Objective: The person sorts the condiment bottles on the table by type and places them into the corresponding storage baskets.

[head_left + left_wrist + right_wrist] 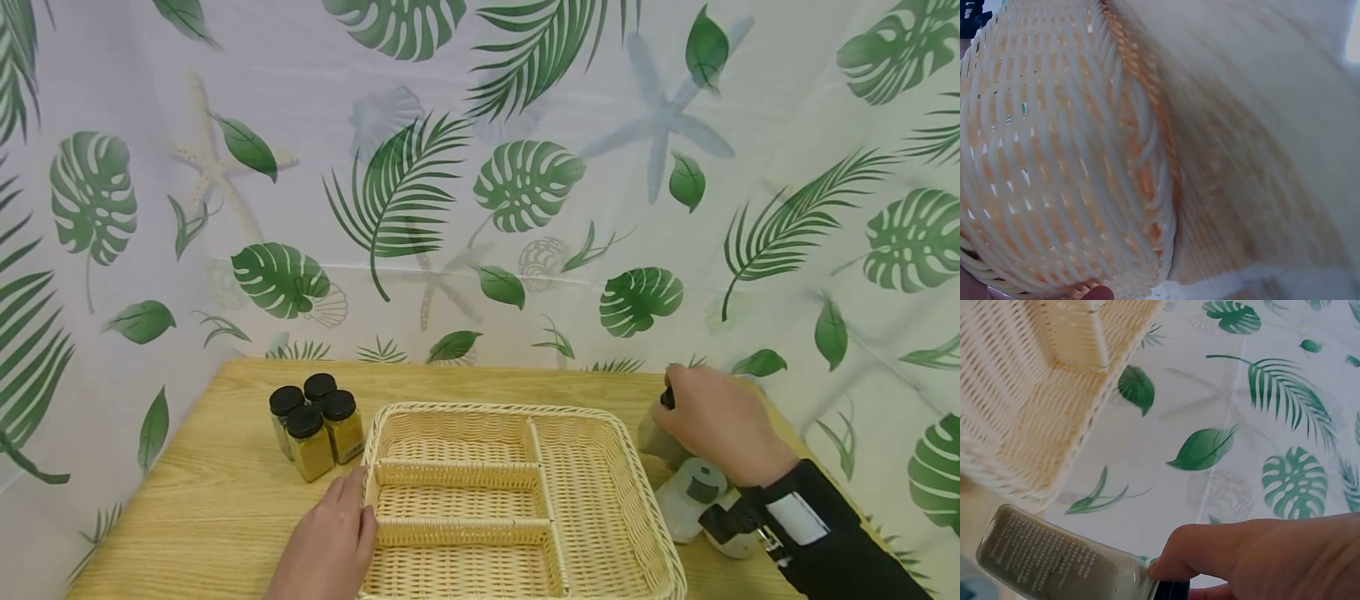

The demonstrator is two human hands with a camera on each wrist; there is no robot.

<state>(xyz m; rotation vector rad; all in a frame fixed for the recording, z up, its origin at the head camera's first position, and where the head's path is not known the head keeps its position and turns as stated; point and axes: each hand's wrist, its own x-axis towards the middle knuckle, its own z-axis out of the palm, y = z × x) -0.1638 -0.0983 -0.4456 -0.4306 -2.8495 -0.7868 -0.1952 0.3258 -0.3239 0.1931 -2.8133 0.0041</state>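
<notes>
My right hand (716, 421) has its thumb and fingers pinched together on the black cap (1171, 590) of a clear glass jar of grey-brown powder (1060, 556). From my fingertips the body of that jar points out to about 7 o'clock in the head view, and between 9 and 10 o'clock in the right wrist view, so its long axis slants, base away from my palm. I cannot tell whether the base bears on the wooden table (202, 475).

The relation that matters, as I judge it, is jar to basket. The pale woven rectangular basket (585, 500) lies at 8 o'clock from the jar, with its right-hand rim nearest; whether glass meets weave I cannot tell. Its long undivided compartment (600, 483) is the one on the jar's side, running roughly from 12 to 6 o'clock, so the jar would need its base swung under the cap to stand upright there. My right hand is by far the nearer one.

My left hand (330, 533) grips the basket's rim at 9 o'clock, thumb at the edge. At 12 o'clock from it stand four black-capped jars of yellowish powder (311, 450), untouched. A translucent container with a grey top (678, 510) sits close at 6 o'clock from my right hand, a possible snag.
</notes>
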